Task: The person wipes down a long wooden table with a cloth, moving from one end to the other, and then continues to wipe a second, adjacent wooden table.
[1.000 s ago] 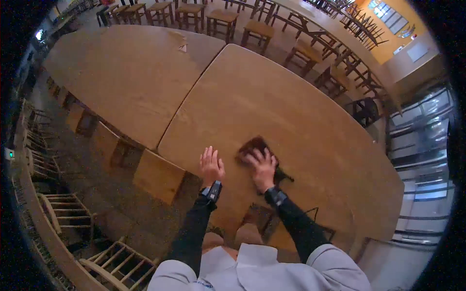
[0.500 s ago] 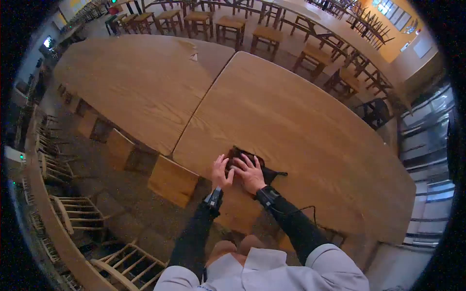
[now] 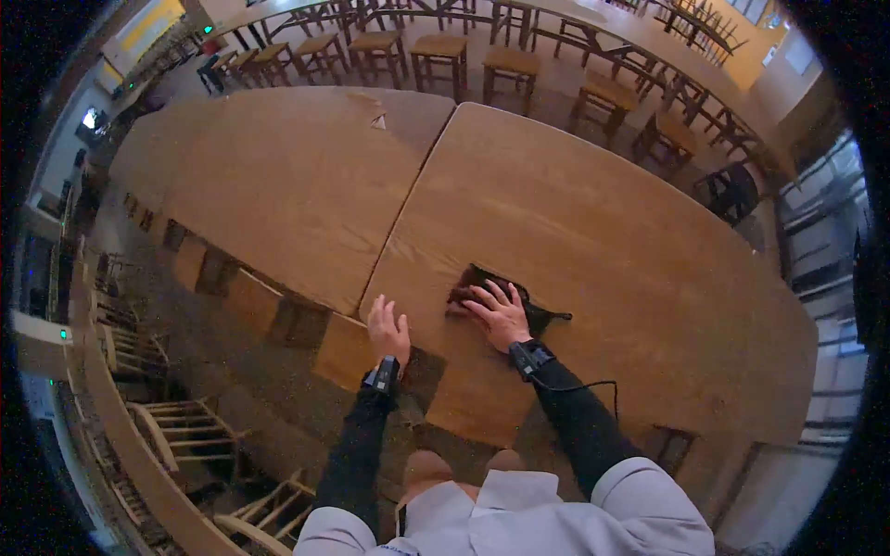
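Note:
A dark cloth-like item (image 3: pixel 461 291), black with a reddish-brown part and a thin tail at its right end, lies crumpled on the near part of the wooden table (image 3: pixel 630 278). My right hand (image 3: pixel 502 320) rests flat on top of it, fingers spread, and covers its middle. To the left, my left hand (image 3: pixel 389 335) is held apart from the item near the table's front edge, with its fingers stretched out and nothing in them. Each wrist wears a black strapped device; a cable runs from the right one.
A second wooden tabletop (image 3: pixel 278 176) adjoins on the left along a seam, with a small torn patch (image 3: pixel 378 121) near its far edge. Wooden stools (image 3: pixel 439 51) line the far side. A seat (image 3: pixel 343 352) sits by the near edge, and slatted chairs (image 3: pixel 190 431) stand lower left.
My left hand has moved left, away from the dark item it was beside. My right hand stays on the item. The view has shifted slightly.

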Demonstrator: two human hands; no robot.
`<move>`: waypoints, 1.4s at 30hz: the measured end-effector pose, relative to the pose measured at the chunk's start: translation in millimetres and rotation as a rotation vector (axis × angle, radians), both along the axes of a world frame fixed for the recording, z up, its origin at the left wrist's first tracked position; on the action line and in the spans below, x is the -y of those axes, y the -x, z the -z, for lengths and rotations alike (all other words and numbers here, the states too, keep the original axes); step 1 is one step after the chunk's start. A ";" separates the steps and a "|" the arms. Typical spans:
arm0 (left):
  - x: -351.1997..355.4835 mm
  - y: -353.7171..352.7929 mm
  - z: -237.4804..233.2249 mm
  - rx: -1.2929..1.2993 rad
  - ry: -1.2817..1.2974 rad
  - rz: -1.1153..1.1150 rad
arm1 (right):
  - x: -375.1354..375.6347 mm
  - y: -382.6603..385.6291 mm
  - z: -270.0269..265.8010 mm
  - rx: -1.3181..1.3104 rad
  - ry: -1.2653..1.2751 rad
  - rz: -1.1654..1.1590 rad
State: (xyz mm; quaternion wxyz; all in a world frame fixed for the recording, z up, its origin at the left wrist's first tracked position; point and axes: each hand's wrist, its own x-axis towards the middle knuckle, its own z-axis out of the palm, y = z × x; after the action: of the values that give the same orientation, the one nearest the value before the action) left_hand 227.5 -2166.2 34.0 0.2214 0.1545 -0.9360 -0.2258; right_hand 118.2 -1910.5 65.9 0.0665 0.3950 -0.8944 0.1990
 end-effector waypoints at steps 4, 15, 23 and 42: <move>56.4 27.3 0.0 0.098 0.154 0.025 | 9.1 -7.3 -14.5 0.038 -0.067 0.031; 130.5 60.1 3.2 0.072 0.286 0.293 | 19.1 -8.2 -15.3 -0.016 -0.224 0.117; 130.1 62.3 15.8 0.040 0.315 0.326 | 17.7 -7.0 -4.6 -0.009 -0.143 0.113; 127.2 59.1 8.9 0.031 0.385 0.326 | 8.3 -6.2 8.5 -0.049 -0.261 0.070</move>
State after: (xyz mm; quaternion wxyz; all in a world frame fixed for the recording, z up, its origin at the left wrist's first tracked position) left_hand 168.3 -2293.4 25.1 0.1931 -0.0400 -0.9776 -0.0735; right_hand 124.5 -1918.8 57.4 0.0433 0.3737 -0.9239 0.0691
